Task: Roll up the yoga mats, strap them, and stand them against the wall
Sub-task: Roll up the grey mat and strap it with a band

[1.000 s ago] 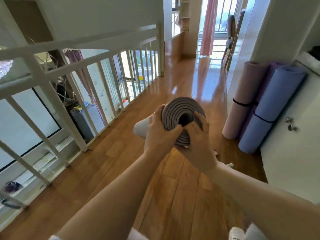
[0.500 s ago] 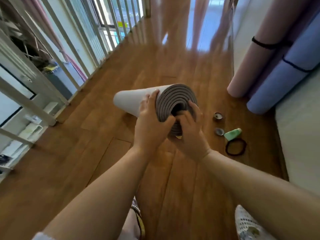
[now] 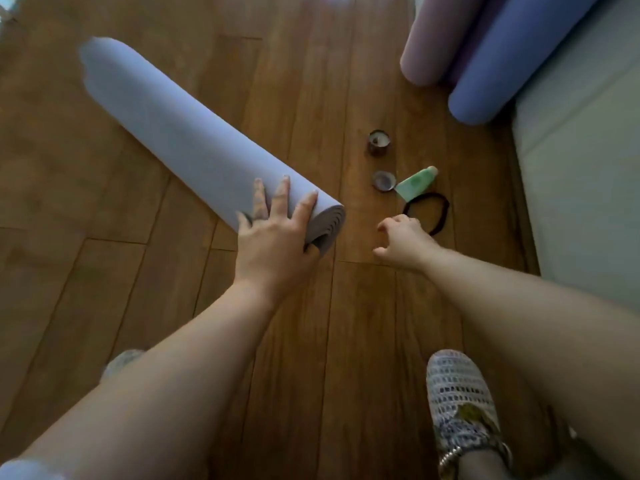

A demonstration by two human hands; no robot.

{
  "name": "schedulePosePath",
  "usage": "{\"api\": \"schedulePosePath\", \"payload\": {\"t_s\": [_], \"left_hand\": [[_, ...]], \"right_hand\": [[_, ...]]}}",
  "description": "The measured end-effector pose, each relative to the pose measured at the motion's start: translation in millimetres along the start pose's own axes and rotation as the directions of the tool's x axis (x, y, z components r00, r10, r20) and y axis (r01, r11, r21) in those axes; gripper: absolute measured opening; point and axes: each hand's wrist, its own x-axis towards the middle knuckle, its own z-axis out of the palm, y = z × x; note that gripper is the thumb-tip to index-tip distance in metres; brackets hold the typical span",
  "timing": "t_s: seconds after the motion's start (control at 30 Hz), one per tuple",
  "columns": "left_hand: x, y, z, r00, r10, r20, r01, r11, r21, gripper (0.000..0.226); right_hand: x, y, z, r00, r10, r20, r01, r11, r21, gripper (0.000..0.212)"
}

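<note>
Rolled mat (image 3: 194,140) slants across the left of the plank floor (image 3: 69,271), unstrapped.
It is a smooth, pale foam cylinder; whether its blurred far end touches the boards I cannot tell. The left hand (image 3: 273,237) grasps the near end, fingers spread over the curve and thumb on the spiral face. If that hold slackens, the springy coil will likely loosen. The right hand (image 3: 403,242) is empty and loosely curled, just beside the thin black strap loop (image 3: 427,195). It could knock the small round tin (image 3: 383,181) or green tube (image 3: 415,181).
</note>
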Motion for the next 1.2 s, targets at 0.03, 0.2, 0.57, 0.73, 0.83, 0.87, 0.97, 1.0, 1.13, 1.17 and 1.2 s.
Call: {"api": "schedulePosePath", "payload": {"t_s": [0.03,0.2,0.57,0.73,0.83,0.87,0.97,1.0,1.13,1.17,1.2], "left_hand": [[1,1,12,1.000,0.012,-0.010,-0.012,1.000,0.006,0.067],[-7,-7,64,0.998,0.046,0.032,-0.050,0.993,0.105,0.066],[-13,-9,56,0.991,0.025,0.132,-0.046,0.987,0.155,0.065],[-28,-21,-16,0.977,0.040,0.212,-0.081,0.980,0.185,0.069],[-48,-27,-80,0.976,0.005,0.220,-0.027,0.995,0.095,0.069],[-58,-28,-102,0.980,-0.004,0.200,-0.004,0.999,0.043,0.069],[-95,-25,-169,0.995,0.011,0.101,-0.002,0.995,-0.098,0.071],[-109,-23,-192,0.997,0.029,0.075,-0.020,0.992,-0.127,0.071],[-163,-10,-279,0.991,0.124,0.055,-0.119,0.989,-0.090,0.066],[-177,-6,-297,0.987,0.148,0.064,-0.145,0.988,-0.054,0.065],[-191,-1,-314,0.984,0.167,0.070,-0.166,0.986,-0.022,0.064]], "right_hand": [[9,10,9,0.999,0.044,0.021,-0.044,0.999,-0.021,0.061],[42,39,37,0.985,0.169,0.047,-0.166,0.985,-0.049,0.063],[9,18,54,0.975,0.138,0.173,-0.144,0.989,0.023,0.039],[-30,-36,-8,0.984,0.038,0.173,-0.101,0.921,0.376,0.029],[-74,-73,-67,0.987,-0.061,0.150,-0.028,0.848,0.529,0.019],[-93,-84,-86,0.986,-0.101,0.130,0.009,0.822,0.569,0.022],[-158,-112,-138,0.978,-0.207,-0.004,0.168,0.786,0.595,0.029],[-181,-119,-153,0.970,-0.236,-0.050,0.221,0.786,0.578,0.030],[-270,-141,-209,0.915,-0.364,-0.174,0.403,0.797,0.451,0.027],[-293,-146,-221,0.896,-0.403,-0.185,0.444,0.798,0.408,0.023],[-316,-151,-230,0.878,-0.445,-0.178,0.479,0.798,0.366,0.019]]}}
